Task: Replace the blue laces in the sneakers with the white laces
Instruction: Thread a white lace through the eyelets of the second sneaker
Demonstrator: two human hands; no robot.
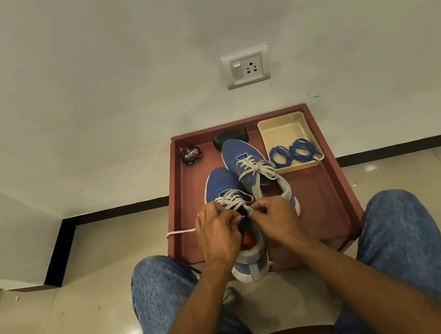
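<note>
Two blue sneakers stand on a reddish-brown tray table (pixel 324 202). The far sneaker (pixel 244 160) carries a tied white lace. The near sneaker (pixel 220 184) is threaded with a white lace (pixel 233 198), and its heel hangs over the table's front edge. My left hand (pixel 217 233) and my right hand (pixel 276 217) sit over its tongue, each pinching the white lace near the top eyelets. One loose end of the lace (pixel 180 232) trails out to the left over the table's rim. Two coiled blue laces (pixel 292 151) lie in a cream tray (pixel 282 124).
A round black tin of shoe polish (pixel 191 155) and a black brush (pixel 230 136) sit at the back of the table. A wall with a socket (pixel 247 66) stands right behind it. My knees in jeans flank the table's front on a tiled floor.
</note>
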